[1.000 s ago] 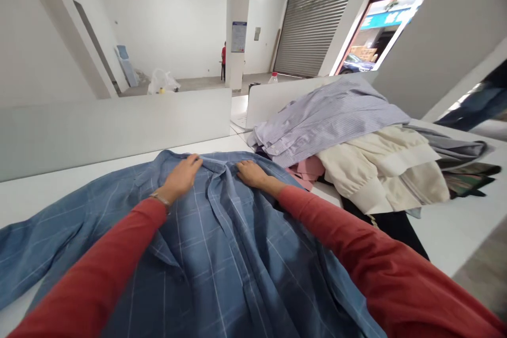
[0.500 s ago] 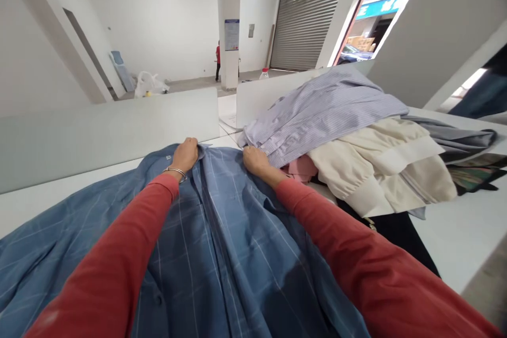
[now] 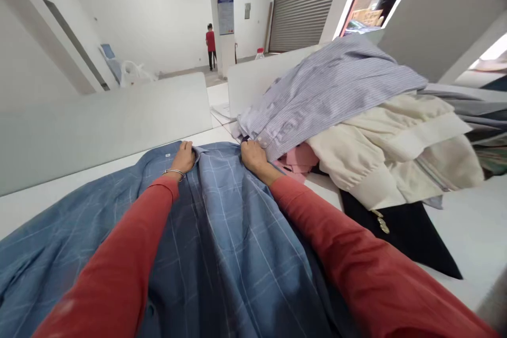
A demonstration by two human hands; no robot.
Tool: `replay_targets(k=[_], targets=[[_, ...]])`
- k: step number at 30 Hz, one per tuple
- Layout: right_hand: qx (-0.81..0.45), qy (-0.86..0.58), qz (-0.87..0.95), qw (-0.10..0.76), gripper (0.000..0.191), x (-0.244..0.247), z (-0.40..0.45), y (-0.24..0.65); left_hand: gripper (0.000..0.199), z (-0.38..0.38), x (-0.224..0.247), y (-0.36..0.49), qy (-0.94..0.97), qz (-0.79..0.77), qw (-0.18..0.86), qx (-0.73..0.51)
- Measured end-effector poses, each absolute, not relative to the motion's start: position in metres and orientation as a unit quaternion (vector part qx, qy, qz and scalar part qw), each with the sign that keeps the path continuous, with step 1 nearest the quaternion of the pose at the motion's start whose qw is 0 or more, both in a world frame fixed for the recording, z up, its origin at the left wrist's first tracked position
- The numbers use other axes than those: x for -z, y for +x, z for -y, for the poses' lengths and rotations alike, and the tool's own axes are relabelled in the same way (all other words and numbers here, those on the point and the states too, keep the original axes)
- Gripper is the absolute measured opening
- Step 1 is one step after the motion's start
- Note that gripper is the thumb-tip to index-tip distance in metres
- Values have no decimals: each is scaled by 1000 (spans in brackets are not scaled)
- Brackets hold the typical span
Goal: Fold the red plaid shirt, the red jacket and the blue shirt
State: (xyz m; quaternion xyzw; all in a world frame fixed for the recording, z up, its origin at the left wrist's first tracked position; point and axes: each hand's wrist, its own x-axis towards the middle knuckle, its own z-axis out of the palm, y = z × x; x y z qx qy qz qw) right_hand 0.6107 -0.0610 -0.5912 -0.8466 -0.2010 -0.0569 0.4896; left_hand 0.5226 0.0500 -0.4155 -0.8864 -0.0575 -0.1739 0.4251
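A blue shirt with thin white checks lies spread over the white table, its front edges running down toward me. My left hand has its fingers closed on the cloth at the shirt's far edge, near the collar. A silver bangle circles that wrist. Further right, my right hand grips the same far edge, its fingertips hidden by the hand. Just beyond my right hand lies the cuff of a striped shirt.
Under the striped shirt are a cream garment, a pink cloth and a black piece with a gold zip pull. Low panels border the table's far side. A person in red stands across the room.
Both hands keep their hold on the shirt's far edge. The front panel between them has shifted and lies more spread. My view has tilted downward, and the distant person shows more fully.
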Motion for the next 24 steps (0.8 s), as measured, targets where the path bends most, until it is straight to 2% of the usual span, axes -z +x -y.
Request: replay_targets(k=[4,8,12,15,17,21,24], targets=[[70,-839,225,490,60,594,64,610,51,-25,410,467,-886,18,436,158],[92,-826,296,470,57,597,83,601,52,-10,399,364,-882,-53,444,149],[118,-807,352,460,62,618,119,576,58,-11,397,249,-882,-3,438,171],[188,-791,317,487,69,663,148,546,59,-18,411,179,-873,48,450,181],[281,-754,305,510,76,702,165,520,58,-22,427,142,-866,60,463,179],[386,-717,290,503,102,775,182,451,61,-25,458,90,-861,75,468,183],[408,-718,314,468,95,811,171,403,68,-24,475,67,-863,118,456,184]])
